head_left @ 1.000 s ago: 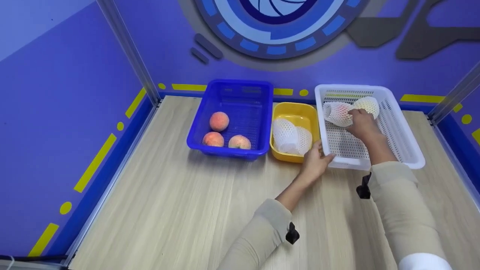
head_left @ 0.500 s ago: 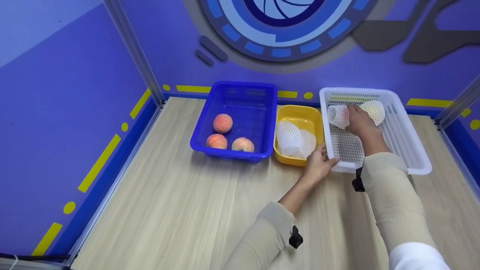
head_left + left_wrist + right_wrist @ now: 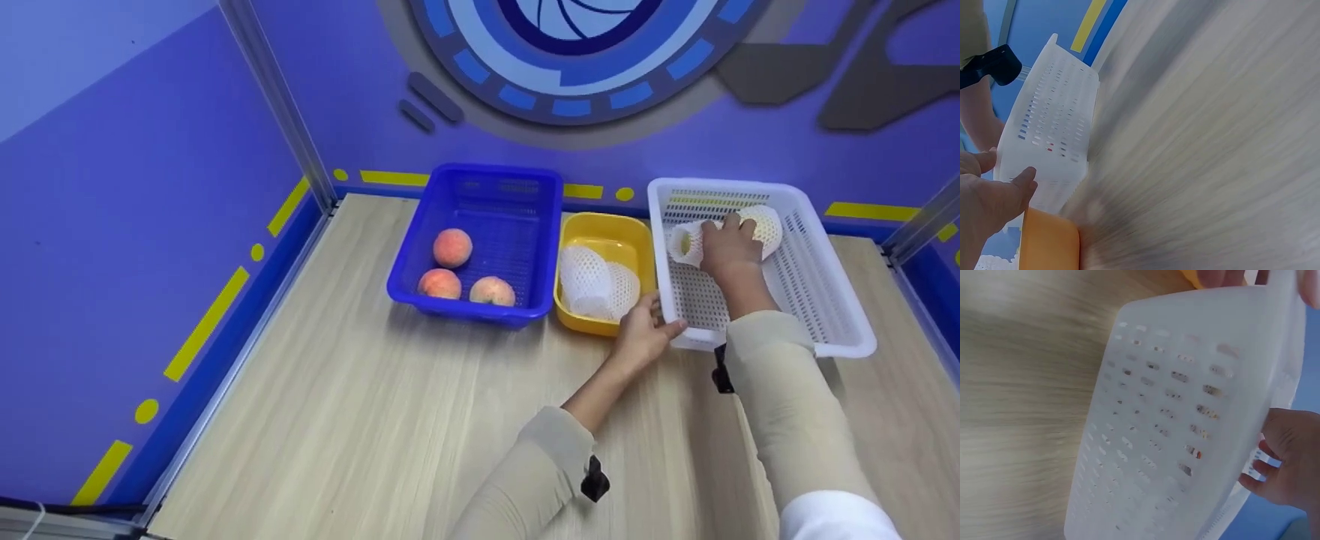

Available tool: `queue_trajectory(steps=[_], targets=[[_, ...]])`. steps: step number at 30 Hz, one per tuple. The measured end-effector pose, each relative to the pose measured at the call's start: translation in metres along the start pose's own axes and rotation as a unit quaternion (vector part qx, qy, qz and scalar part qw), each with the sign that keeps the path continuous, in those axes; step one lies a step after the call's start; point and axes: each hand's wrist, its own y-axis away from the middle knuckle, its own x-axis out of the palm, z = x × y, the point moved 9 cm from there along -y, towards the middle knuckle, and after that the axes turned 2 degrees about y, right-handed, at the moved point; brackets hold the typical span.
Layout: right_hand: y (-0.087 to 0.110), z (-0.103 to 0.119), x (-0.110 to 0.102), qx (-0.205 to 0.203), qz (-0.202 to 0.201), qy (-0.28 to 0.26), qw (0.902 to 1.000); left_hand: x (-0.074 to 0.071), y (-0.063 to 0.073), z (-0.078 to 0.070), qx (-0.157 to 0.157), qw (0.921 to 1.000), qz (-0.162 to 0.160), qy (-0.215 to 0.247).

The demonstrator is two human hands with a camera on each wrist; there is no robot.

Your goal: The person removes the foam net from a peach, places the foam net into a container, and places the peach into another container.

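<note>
With my right hand I grip a peach in a white foam net, inside the white perforated basket. The net's open end faces left, and my fingers cover much of the fruit. A second netted fruit, paler, lies just beyond those fingers. My left hand pinches the basket's near left corner, thumb on the front rim; the left wrist view shows the thumb against the white wall. In the right wrist view the basket's side hides the netted peach from my right hand.
Left of the white basket stands a yellow bin with two empty foam nets. Beside it, a blue basket holds three bare peaches. A purple wall closes off the back of the wooden table.
My right hand has shifted over the left netted peach and turned it, so the net's opening now shows. The left hand stays at the basket corner. The whole head view has shifted slightly.
</note>
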Motion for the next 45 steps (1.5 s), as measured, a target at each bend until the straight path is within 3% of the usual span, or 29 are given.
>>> queue_trajectory(steps=[8, 12, 19, 22, 25, 31, 34, 40, 45], targets=[[0.003, -0.005, 0.014, -0.009, 0.018, -0.007, 0.9998, 0.009, 0.004, 0.004, -0.016, 0.9997, 0.008, 0.015], [0.004, -0.011, 0.013, -0.005, 0.005, 0.011, 0.9999, 0.012, 0.006, 0.004, -0.024, 0.9997, 0.009, 0.004], [0.005, -0.017, 0.020, -0.019, 0.014, -0.010, 0.9997, 0.015, 0.007, 0.000, -0.001, 0.9991, 0.026, 0.033], [0.007, -0.023, 0.018, -0.008, 0.034, -0.027, 0.9990, 0.015, 0.007, -0.001, 0.000, 0.9992, 0.027, 0.030], [0.013, -0.026, 0.012, -0.003, 0.081, -0.068, 0.9944, 0.014, 0.006, -0.001, -0.003, 0.9993, 0.025, 0.025], [0.034, -0.015, 0.004, -0.032, 0.220, -0.149, 0.9635, 0.008, 0.001, -0.004, -0.005, 0.9998, 0.020, -0.002], [0.045, -0.008, 0.008, -0.048, 0.259, -0.168, 0.9500, 0.004, -0.001, -0.002, -0.010, 0.9998, 0.014, -0.010], [0.059, -0.006, 0.025, -0.061, 0.258, -0.192, 0.9449, 0.004, 0.000, 0.004, -0.021, 0.9996, 0.015, -0.011], [0.055, 0.002, 0.037, -0.091, 0.237, -0.153, 0.9551, 0.001, -0.001, 0.004, -0.013, 0.9999, 0.010, -0.003]])
